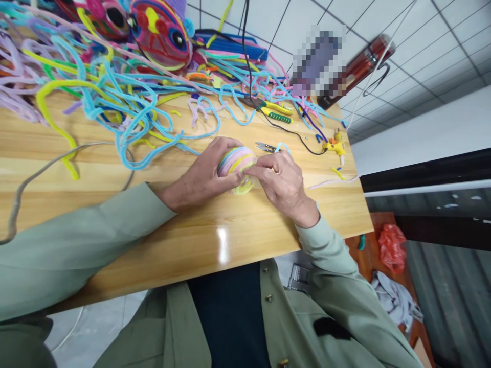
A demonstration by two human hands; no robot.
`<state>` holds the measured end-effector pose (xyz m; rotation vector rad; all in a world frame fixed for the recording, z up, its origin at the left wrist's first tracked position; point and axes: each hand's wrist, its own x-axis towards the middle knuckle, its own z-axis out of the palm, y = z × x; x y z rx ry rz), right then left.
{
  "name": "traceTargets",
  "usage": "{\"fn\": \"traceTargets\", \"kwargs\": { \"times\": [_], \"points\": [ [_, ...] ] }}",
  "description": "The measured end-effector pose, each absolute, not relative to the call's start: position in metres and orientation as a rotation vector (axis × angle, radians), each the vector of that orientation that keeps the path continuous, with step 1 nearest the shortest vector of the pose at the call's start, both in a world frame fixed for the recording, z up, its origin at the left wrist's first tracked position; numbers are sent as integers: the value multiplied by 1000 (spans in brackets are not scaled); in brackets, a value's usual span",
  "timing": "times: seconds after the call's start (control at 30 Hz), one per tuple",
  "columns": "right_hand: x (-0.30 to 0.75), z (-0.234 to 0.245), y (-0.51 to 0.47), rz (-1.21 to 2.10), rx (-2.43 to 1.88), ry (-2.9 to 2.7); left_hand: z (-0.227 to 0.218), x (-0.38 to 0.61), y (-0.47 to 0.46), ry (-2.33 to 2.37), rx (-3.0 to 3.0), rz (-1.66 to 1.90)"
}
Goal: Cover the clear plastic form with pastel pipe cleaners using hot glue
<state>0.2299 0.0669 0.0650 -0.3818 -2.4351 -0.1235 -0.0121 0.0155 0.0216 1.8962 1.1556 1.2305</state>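
Observation:
A round ball wrapped in pink, yellow and blue pipe cleaners point(237, 160) is held above the wooden table. My left hand point(209, 176) wraps around its left side, the thumb lying along the front. Against the ball's right side my right hand point(282, 181) pinches with thumb and index finger; a light blue pipe cleaner point(283, 147) shows just behind its knuckles. Whatever sits between those fingertips is too small to make out. Small thread snips point(265, 147) lie on the table just beyond my right hand.
Tangled blue pipe cleaners point(134, 117) spread over the left and back. Behind them sits a colourful figure point(161, 33). Green-and-yellow pliers point(274, 112) and a yellow glue gun point(336, 147) lie farther right, near a red thermos point(356, 71). A grey cable point(46, 166) crosses the left side.

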Motion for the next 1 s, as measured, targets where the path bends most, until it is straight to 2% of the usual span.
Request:
{"fn": "traceTargets", "kwargs": {
  "times": [0.33, 1.0],
  "points": [
    [226, 73, 65, -127, -359, -2452, 36, -19, 19, 1091, 1876, 1083],
    [230, 72, 68, -58, -384, -2478, 35, -16, 17, 1073, 1959, 1096]
  ]
}}
